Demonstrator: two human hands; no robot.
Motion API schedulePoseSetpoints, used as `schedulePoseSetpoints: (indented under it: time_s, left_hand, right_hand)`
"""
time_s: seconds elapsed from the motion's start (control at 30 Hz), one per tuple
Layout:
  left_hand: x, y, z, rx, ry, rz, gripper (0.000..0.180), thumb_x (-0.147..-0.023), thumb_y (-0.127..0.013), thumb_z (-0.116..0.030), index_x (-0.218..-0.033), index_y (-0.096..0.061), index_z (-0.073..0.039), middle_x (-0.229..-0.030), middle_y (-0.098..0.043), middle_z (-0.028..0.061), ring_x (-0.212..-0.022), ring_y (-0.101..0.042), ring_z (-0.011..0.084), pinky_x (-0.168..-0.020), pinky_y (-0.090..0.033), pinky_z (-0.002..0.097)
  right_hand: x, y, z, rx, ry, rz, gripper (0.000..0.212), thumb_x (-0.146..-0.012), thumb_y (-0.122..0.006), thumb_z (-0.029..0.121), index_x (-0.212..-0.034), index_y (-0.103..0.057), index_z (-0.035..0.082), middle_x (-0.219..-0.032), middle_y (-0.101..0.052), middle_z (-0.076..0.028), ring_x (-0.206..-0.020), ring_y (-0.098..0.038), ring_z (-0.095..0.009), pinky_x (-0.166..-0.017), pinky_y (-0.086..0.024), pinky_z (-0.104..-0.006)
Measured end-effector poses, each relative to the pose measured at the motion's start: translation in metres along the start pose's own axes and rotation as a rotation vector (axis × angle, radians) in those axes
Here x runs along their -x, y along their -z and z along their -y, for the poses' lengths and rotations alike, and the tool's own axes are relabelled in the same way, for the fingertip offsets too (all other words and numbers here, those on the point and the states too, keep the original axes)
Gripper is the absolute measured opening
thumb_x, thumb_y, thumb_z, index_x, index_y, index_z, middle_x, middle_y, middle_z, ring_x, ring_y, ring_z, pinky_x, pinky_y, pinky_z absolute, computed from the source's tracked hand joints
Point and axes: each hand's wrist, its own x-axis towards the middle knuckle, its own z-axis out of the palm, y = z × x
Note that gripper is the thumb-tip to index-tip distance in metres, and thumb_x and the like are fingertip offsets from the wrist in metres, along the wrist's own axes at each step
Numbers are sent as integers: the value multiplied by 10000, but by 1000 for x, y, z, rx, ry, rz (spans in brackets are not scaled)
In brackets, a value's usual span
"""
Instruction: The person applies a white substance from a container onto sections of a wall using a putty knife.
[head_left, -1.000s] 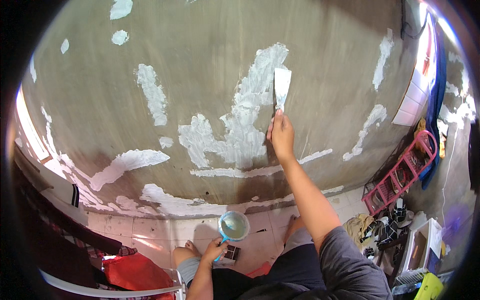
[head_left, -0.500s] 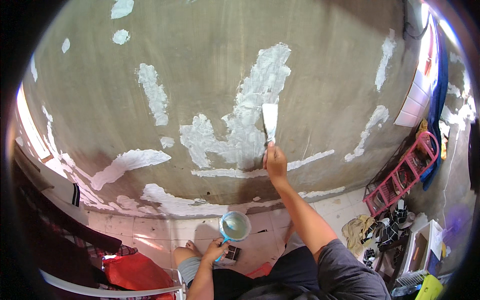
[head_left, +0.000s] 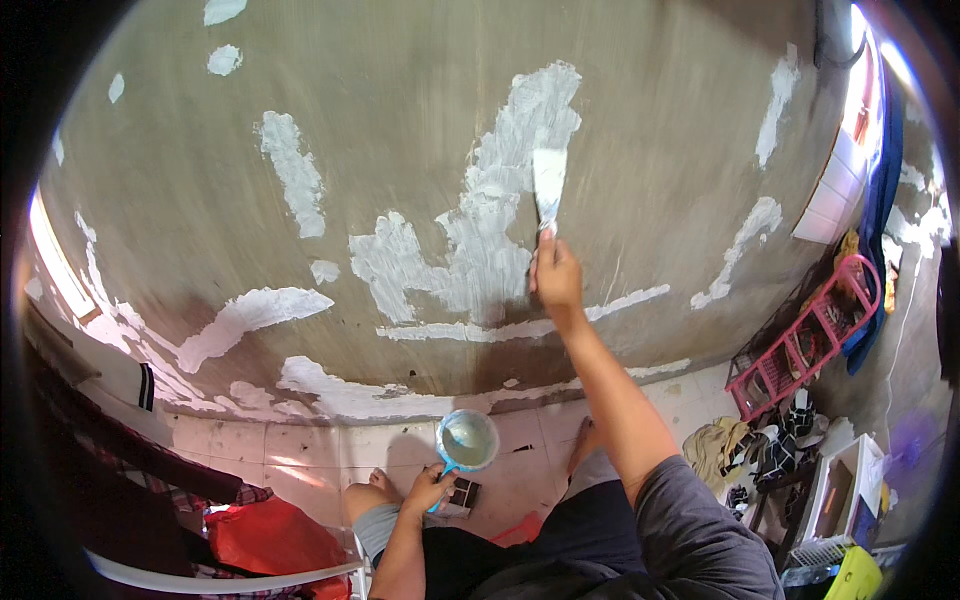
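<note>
Putty knife (head_left: pixel 549 186): flat, pale, filler-coated blade laid against the grey wall (head_left: pixel 400 120), upper middle, over a tall white filler patch (head_left: pixel 500 230); right hand (head_left: pixel 556 278) fisted tight round its handle, arm raised. Step judged in hand: spreading filler on the wall; the next stroke would call for even blade pressure along the patch edge. Left hand (head_left: pixel 428 490), low near the wall's foot, fingers closed on the handle of a small blue round cup (head_left: pixel 467 440) holding pale filler. Wall: rough cement, scattered chalky patches and streaks. Beyond: pale tiled floor (head_left: pixel 320 450), red wire rack (head_left: pixel 800 350) at right, red bag (head_left: pixel 270 535) lower left.
</note>
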Motion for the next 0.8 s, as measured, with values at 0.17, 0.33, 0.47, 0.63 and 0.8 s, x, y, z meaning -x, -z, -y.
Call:
schedulePoseSetpoints:
  time_s: [0.17,0.33,0.47,0.63,0.8]
  left_hand:
    - [4,-2,-5,29,76,-6,263,-946,-622,-320,-993,-582,-65,-642,-565,27,-411,-479,119,-384,-370,277]
    - [1,-2,4,43,74,9,269,-941,-629,-328,-978,-573,-68,-639,-562,26,-411,-480,120,-387,-367,279]
    - [2,-4,-5,65,101,-10,277,-935,-642,-334,-941,-581,-64,-641,-569,37,-418,-487,125,-396,-363,286]
    - [-3,-5,4,22,101,-34,298,-935,-640,-344,-953,-573,-54,-632,-557,36,-432,-485,124,-410,-368,286]
    - [-3,-4,0,53,85,3,298,-932,-644,-336,-941,-571,-48,-614,-549,29,-434,-483,120,-417,-373,281]
  right_hand:
    - [50,-18,-78,96,-14,-15,480,-1019,-433,420,-751,-505,28,-555,-511,-73,-493,-530,-163,-483,-417,-341]
    - [56,-14,-70,17,11,-19,470,-1021,-426,412,-772,-506,21,-550,-516,-83,-500,-546,-184,-506,-435,-348]
    - [23,-21,-74,79,-11,-54,464,-1018,-432,412,-785,-518,21,-543,-518,-84,-499,-547,-203,-523,-446,-364]
    - [18,-32,-100,97,-41,-28,448,-1012,-453,405,-810,-544,15,-550,-531,-89,-500,-551,-223,-537,-448,-378]
    - [69,-26,-125,43,-153,61,452,-1007,-466,420,-825,-564,18,-582,-557,-81,-515,-557,-219,-543,-450,-372]
